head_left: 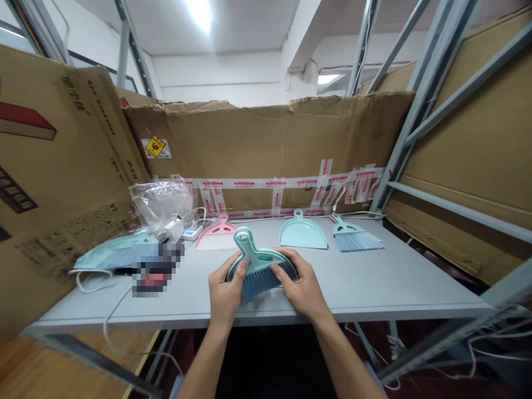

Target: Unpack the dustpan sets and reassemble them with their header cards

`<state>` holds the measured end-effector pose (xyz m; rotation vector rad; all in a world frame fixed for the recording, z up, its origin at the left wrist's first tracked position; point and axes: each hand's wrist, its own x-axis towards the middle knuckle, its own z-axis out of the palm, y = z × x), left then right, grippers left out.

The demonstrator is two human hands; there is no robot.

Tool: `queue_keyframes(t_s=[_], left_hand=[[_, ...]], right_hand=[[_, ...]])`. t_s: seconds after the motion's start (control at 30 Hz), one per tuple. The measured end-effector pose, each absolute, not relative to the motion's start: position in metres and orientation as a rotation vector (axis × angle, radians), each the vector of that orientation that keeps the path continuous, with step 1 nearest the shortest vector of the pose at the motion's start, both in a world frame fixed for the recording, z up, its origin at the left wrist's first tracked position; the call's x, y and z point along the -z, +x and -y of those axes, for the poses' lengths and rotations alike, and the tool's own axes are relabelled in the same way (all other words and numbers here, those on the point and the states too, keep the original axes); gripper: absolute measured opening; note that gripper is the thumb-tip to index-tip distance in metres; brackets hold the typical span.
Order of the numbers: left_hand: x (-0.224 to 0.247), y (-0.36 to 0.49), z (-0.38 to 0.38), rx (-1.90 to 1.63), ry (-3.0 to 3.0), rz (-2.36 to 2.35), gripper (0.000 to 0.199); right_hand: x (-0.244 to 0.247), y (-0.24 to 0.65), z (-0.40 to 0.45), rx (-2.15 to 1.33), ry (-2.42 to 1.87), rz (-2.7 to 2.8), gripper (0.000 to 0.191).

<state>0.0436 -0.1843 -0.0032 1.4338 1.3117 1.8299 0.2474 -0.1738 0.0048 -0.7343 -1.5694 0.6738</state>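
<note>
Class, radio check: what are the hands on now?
Left hand, right hand gripping blue-bristled teal brush. Teal dustpan, pink brush beyond.

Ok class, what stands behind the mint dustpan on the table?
Behind the mint dustpan stands a cardboard sheet banded with red-printed packing tape. The dustpan covers the strip of cardboard directly behind it.

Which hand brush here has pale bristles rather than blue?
The pink brush; the teal brush and the held brush have blue bristles.
</note>
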Motion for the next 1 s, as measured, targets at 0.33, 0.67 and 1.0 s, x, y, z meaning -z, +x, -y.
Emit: queue_keyframes(t_s=[0.33,0.67,1.0], left_hand=[[-0.008,0.044,0.19,-1.97,1.474,-1.412,0.034],[-0.016,0.043,0.2,-1.993,1.481,-1.421,0.033],[-0.021,0.036,0.19,-1.744,1.527,-1.374,0.051]], right_hand=[[-0.002,0.247,0.173,-0.644,-0.729,1.616,0.028],[0.0,0.246,0.176,-0.587,-0.722,1.647,0.032],[-0.002,0.242,0.176,-0.661,-0.803,1.504,0.033]])
